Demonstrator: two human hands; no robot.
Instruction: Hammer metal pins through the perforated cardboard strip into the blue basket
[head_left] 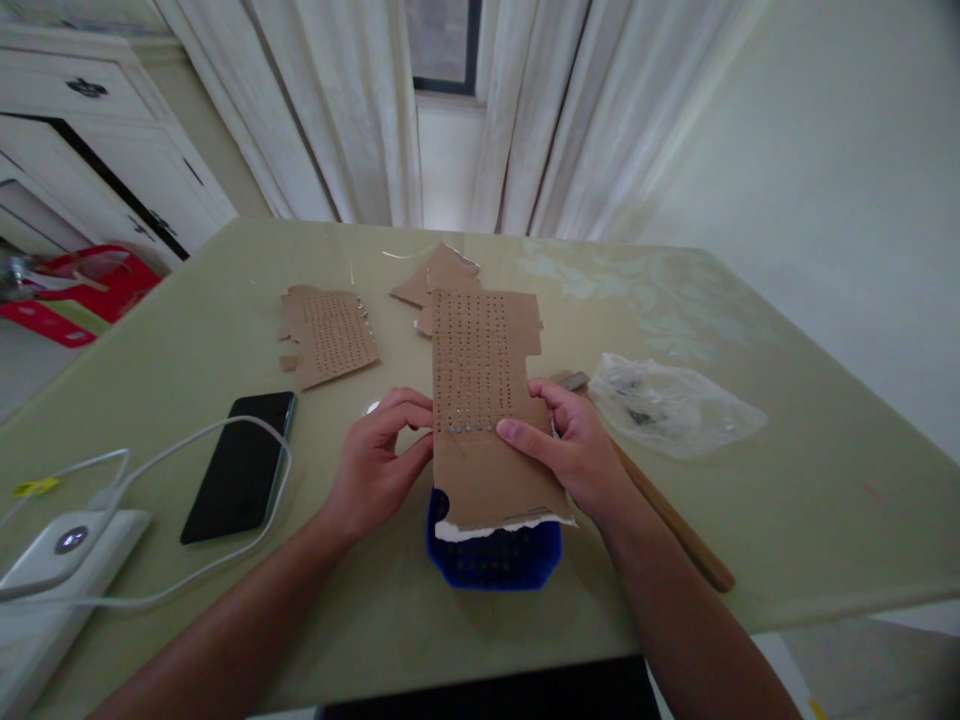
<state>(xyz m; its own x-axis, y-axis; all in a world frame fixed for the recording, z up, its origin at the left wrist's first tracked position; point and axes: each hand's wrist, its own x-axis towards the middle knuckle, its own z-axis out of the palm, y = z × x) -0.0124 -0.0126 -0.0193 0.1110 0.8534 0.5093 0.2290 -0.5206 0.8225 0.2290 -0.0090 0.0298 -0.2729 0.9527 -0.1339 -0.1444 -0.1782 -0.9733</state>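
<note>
A piece of brown cardboard (pixel 480 465) with rows of small holes is held up in front of me, tilted. My right hand (pixel 574 440) grips its right edge, thumb on the front face near a row of small shiny metal bits (pixel 469 428). At the left edge is my left hand (pixel 386 455), its fingers bent and the thumb drawn towards them. Those fingertips go behind the cardboard, so whatever they hold is hidden. Below the torn lower edge, a blue plastic basket (pixel 495 575) with a perforated bottom stands on the table, partly covered.
Another perforated cardboard piece (pixel 334 335) and torn scraps (pixel 442 272) lie farther back. To the right are a wooden-handled tool (pixel 675 515) and a clear plastic bag (pixel 675 405) with dark bits inside. A phone (pixel 240 465), white cable and power strip (pixel 67 590) occupy the left.
</note>
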